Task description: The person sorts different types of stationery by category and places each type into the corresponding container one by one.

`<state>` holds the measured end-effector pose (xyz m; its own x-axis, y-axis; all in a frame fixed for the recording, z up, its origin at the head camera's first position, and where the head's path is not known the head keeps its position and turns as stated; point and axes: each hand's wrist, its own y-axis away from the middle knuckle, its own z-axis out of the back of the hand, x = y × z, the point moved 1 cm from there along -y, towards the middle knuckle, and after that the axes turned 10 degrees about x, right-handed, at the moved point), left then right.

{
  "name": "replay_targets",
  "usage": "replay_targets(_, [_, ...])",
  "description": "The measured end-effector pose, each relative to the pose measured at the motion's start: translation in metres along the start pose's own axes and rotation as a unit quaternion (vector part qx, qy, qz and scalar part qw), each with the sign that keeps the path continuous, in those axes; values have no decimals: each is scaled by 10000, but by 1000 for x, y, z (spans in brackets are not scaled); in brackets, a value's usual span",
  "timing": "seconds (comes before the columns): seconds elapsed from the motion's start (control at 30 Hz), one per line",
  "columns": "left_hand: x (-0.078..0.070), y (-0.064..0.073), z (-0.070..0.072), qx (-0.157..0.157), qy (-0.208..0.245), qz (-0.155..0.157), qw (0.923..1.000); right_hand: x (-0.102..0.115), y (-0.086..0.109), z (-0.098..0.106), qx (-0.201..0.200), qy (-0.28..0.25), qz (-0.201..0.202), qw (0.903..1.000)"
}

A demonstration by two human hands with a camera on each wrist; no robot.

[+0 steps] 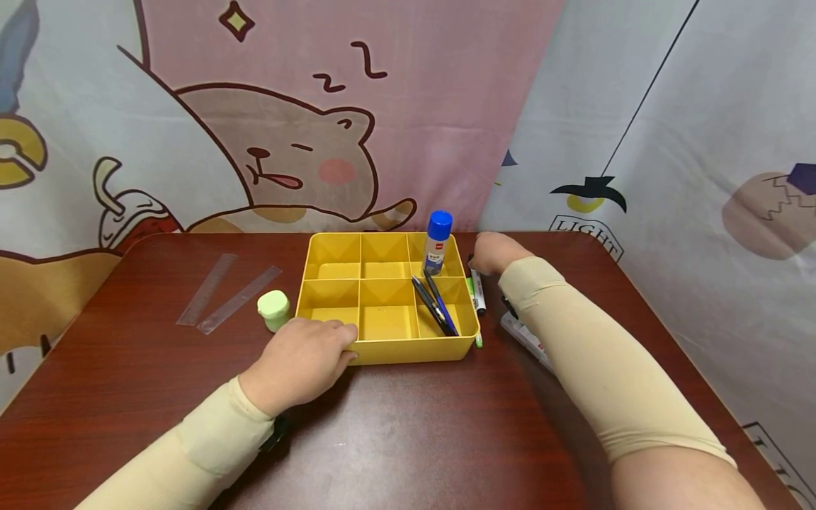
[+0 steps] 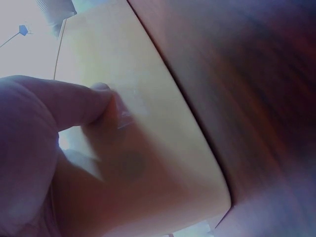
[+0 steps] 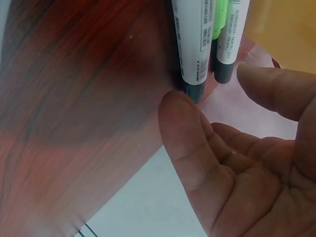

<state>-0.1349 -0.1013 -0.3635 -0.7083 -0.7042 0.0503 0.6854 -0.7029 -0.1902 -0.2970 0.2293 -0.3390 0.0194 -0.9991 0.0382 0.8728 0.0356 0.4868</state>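
Note:
A yellow tray [image 1: 385, 352] with several compartments stands on the table. My left hand [image 1: 302, 361] grips its front rim near the left corner, the thumb [image 2: 81, 103] against the outer wall and the other fingers over the edge. Beyond the tray's right side, my right hand [image 1: 500, 253] is beside white markers [image 3: 194, 47] and a bright green pen-like item [image 3: 218, 17]. Its fingers are loosely bent, a fingertip at the nearest marker's dark end and the thumb apart. A glue stick [image 1: 437, 244] with a blue cap stands in the back right compartment; pens [image 1: 433, 306] lean in the front right one.
Two clear rulers [image 1: 207, 290] lie to the left of the tray. Next to its left side is a small pale green rounded object [image 1: 274, 309]. Partly under my right forearm lies a whitish, elongated item [image 1: 525, 340]. A printed curtain [image 1: 446, 106] hangs behind the table.

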Motion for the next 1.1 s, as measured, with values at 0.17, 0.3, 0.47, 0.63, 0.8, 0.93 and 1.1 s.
replay_targets(0.17, [0, 0, 0, 5, 10, 10, 10000, 0, -3, 0, 6, 196, 123, 9997])
replay_targets(0.3, [1, 1, 0, 7, 20, 8, 10000, 0, -7, -1, 72, 227, 144, 9996])
replay_targets(0.47, [1, 1, -1, 7, 38, -3, 10000, 0, -9, -4, 132, 125, 235, 9996])
replay_targets(0.63, [1, 1, -1, -16, 44, -13, 10000, 3, -8, -7, 113, 0, 210, 9997])
replay_targets(0.8, [1, 1, 0, -15, 57, 0, 10000, 4, -8, -9, 215, -42, 147, 9997])
replay_targets(0.93, [1, 1, 0, 0, 59, 1, 10000, 4, -11, -11, 308, -105, 119, 9994])
replay_targets(1.1, [1, 1, 0, -1, 69, 1, 10000, 4, -14, -11, 284, -18, 186, 9994])
